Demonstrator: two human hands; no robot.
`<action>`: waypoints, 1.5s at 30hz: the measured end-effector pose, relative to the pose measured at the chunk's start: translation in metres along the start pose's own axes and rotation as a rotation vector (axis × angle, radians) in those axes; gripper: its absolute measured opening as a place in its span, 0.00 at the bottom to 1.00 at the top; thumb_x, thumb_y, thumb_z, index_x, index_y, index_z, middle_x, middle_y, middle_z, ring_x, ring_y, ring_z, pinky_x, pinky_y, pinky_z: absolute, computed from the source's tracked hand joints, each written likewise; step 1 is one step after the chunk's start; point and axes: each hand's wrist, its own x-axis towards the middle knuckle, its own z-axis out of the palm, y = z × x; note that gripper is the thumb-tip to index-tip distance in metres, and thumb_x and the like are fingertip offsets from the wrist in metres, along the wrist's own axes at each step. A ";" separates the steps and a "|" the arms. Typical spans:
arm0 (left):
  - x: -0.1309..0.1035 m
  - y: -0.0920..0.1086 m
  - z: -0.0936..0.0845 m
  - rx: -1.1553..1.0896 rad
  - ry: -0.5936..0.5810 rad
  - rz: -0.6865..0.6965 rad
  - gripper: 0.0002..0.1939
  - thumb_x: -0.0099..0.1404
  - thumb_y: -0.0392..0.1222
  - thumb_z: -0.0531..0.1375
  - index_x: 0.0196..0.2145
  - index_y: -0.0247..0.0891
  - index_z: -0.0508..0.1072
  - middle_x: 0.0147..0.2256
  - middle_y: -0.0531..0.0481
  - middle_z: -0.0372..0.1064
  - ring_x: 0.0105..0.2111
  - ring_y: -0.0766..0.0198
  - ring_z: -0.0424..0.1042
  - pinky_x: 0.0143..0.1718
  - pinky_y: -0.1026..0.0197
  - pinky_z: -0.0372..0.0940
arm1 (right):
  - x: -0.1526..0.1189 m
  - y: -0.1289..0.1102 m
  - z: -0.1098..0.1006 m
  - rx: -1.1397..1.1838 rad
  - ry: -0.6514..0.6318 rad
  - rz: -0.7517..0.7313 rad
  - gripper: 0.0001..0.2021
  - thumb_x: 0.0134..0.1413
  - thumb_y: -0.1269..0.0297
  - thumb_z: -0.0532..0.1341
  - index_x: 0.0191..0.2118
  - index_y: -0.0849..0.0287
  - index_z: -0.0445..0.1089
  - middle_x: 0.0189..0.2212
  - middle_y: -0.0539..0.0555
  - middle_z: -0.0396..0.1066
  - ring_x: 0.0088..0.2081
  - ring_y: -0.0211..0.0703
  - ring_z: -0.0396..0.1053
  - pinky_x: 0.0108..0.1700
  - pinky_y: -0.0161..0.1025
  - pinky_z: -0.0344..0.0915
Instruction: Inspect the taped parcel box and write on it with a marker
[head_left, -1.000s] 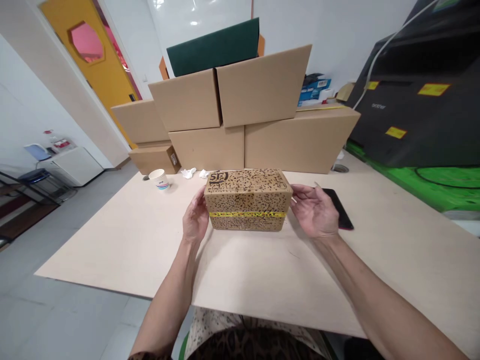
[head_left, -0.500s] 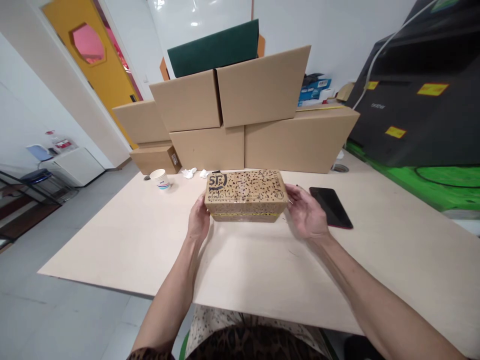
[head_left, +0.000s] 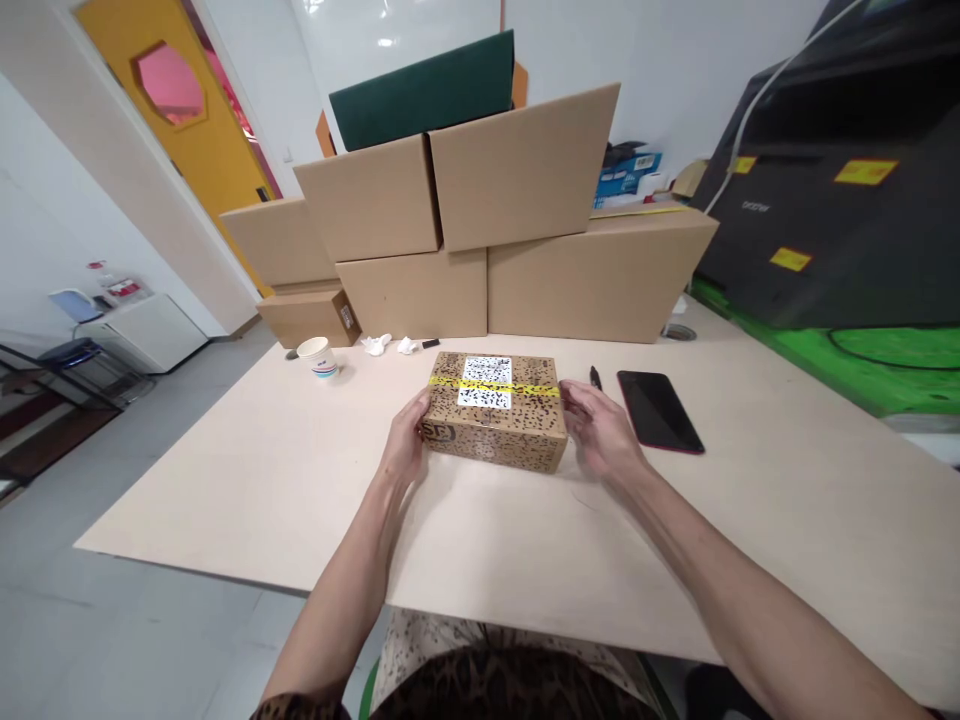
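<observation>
A brown cardboard box [head_left: 525, 432] with dark speckles, a yellow tape strip and a white label [head_left: 485, 383] on its top face is between my two hands, over the middle of the table. My left hand [head_left: 407, 432] grips its left end, and my right hand [head_left: 600, 425] holds its right end. Dark "SF" lettering shows on the side facing me. Right of my right hand lies a black tablet with a red edge [head_left: 660, 411]. A black pen [head_left: 595, 378] is just behind that hand.
Stacked cardboard boxes [head_left: 525, 180] with a dark green box [head_left: 424, 90] on top stand along the table's back. A paper cup [head_left: 318, 357], crumpled tissues [head_left: 376, 345] and a small black cap [head_left: 430, 343] are at the back left. A large black machine [head_left: 825, 200] stands at the right.
The box has turned over between my hands: its labelled, taped face now points up and the "SF" face points toward me. It also sits slightly lower in view, and the pen has come into sight.
</observation>
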 end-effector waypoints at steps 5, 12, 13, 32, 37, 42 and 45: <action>-0.006 0.005 0.001 -0.012 -0.130 0.066 0.30 0.49 0.45 0.74 0.52 0.42 0.82 0.57 0.46 0.79 0.63 0.44 0.69 0.59 0.52 0.63 | 0.006 -0.007 -0.002 0.148 -0.035 -0.054 0.14 0.40 0.54 0.75 0.34 0.54 0.81 0.37 0.52 0.81 0.38 0.42 0.77 0.36 0.36 0.73; -0.010 0.009 0.004 -0.058 -0.199 0.151 0.27 0.55 0.48 0.71 0.53 0.44 0.81 0.61 0.45 0.74 0.64 0.46 0.66 0.59 0.51 0.64 | 0.020 -0.015 -0.015 0.249 -0.083 -0.123 0.13 0.50 0.48 0.70 0.33 0.53 0.79 0.34 0.52 0.81 0.37 0.43 0.76 0.39 0.39 0.75; -0.010 0.009 0.004 -0.052 -0.201 0.147 0.27 0.56 0.50 0.71 0.53 0.44 0.81 0.61 0.45 0.74 0.64 0.46 0.67 0.58 0.51 0.64 | 0.021 -0.014 -0.016 0.234 -0.082 -0.123 0.13 0.50 0.48 0.70 0.34 0.53 0.79 0.34 0.52 0.80 0.37 0.43 0.76 0.40 0.39 0.75; -0.012 -0.001 0.000 0.185 -0.350 0.269 0.31 0.60 0.60 0.71 0.58 0.47 0.79 0.70 0.44 0.62 0.76 0.45 0.48 0.76 0.43 0.40 | 0.022 -0.012 -0.015 0.197 -0.229 -0.105 0.25 0.36 0.47 0.79 0.42 0.46 0.77 0.47 0.48 0.82 0.60 0.53 0.73 0.60 0.54 0.73; -0.018 0.001 0.003 0.315 -0.322 0.473 0.33 0.59 0.52 0.74 0.62 0.57 0.75 0.75 0.54 0.50 0.78 0.49 0.38 0.77 0.42 0.36 | 0.016 -0.008 -0.012 0.190 -0.303 -0.007 0.23 0.43 0.42 0.75 0.45 0.44 0.78 0.49 0.48 0.82 0.57 0.55 0.76 0.55 0.58 0.76; -0.030 0.008 0.013 0.397 -0.322 0.592 0.44 0.42 0.52 0.81 0.59 0.52 0.78 0.69 0.43 0.63 0.76 0.36 0.44 0.76 0.37 0.30 | 0.016 -0.005 -0.013 0.136 -0.325 -0.020 0.25 0.49 0.32 0.68 0.44 0.45 0.79 0.46 0.51 0.83 0.57 0.57 0.77 0.55 0.60 0.76; -0.037 0.005 0.017 0.491 -0.394 0.619 0.41 0.43 0.59 0.79 0.56 0.53 0.80 0.65 0.42 0.69 0.74 0.31 0.48 0.73 0.34 0.21 | 0.020 -0.005 -0.018 0.127 -0.304 -0.031 0.25 0.51 0.30 0.65 0.42 0.44 0.80 0.43 0.50 0.84 0.57 0.58 0.77 0.55 0.61 0.76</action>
